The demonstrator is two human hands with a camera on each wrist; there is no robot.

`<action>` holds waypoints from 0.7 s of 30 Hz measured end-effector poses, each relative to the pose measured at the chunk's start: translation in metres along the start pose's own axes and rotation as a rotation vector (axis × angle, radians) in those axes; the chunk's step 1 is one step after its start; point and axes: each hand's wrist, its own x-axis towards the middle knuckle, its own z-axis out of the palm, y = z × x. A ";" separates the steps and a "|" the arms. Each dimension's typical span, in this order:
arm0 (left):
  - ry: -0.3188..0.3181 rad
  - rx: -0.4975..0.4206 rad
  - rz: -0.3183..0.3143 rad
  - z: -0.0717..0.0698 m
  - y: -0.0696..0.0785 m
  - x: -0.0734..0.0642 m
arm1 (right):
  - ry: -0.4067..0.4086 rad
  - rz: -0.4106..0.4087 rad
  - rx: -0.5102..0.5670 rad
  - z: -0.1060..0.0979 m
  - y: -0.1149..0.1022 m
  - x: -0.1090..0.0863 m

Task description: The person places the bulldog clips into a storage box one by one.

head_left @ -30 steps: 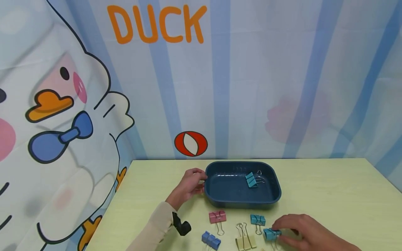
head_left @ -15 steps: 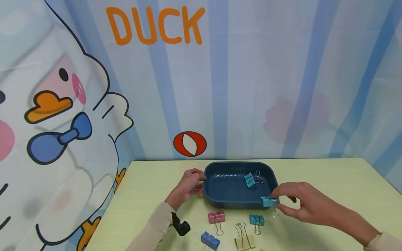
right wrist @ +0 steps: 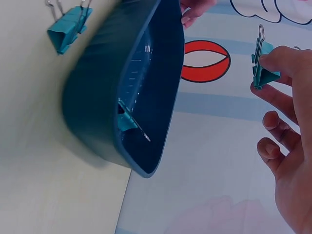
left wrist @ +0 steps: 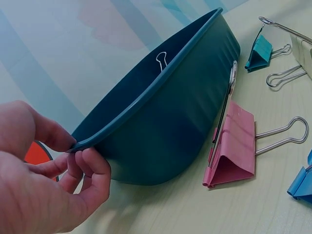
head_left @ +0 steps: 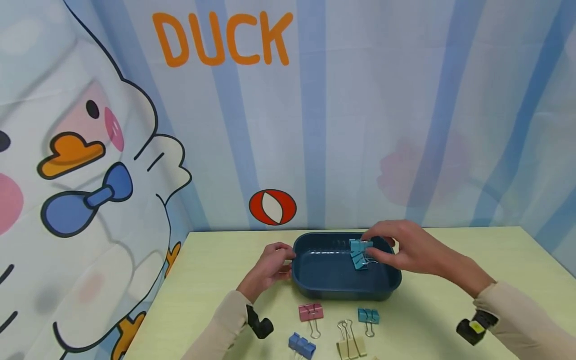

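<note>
My right hand (head_left: 411, 250) pinches a teal binder clip (right wrist: 263, 63) between thumb and fingers, over the right part of a dark blue tray (head_left: 324, 290). In the head view that clip overlaps another teal binder clip (head_left: 358, 261), which lies inside the tray; the right wrist view shows the held one above the rim. At the tray's left end, my left hand (left wrist: 58, 180) grips the rim with the thumb on top and fingers curled beneath.
In front of the tray lie a pink binder clip (head_left: 311, 312), a teal one with its handle (head_left: 370, 330) toward me, a blue binder clip (head_left: 302, 345) and a cream binder clip (head_left: 352, 347). A printed curtain (head_left: 351, 125) hangs behind the table (head_left: 472, 260).
My right hand has lifted the teal binder clip from the table in front and carried it up and left over the tray. The left hand stays on the rim.
</note>
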 end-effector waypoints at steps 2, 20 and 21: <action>0.001 0.005 0.001 0.000 0.000 -0.001 | 0.001 0.000 -0.002 0.002 0.002 0.006; -0.006 -0.001 0.012 -0.001 0.000 -0.002 | -0.014 0.096 0.037 0.012 0.004 0.006; -0.006 -0.002 0.009 -0.001 0.000 -0.002 | -0.013 0.095 0.049 0.013 0.002 0.003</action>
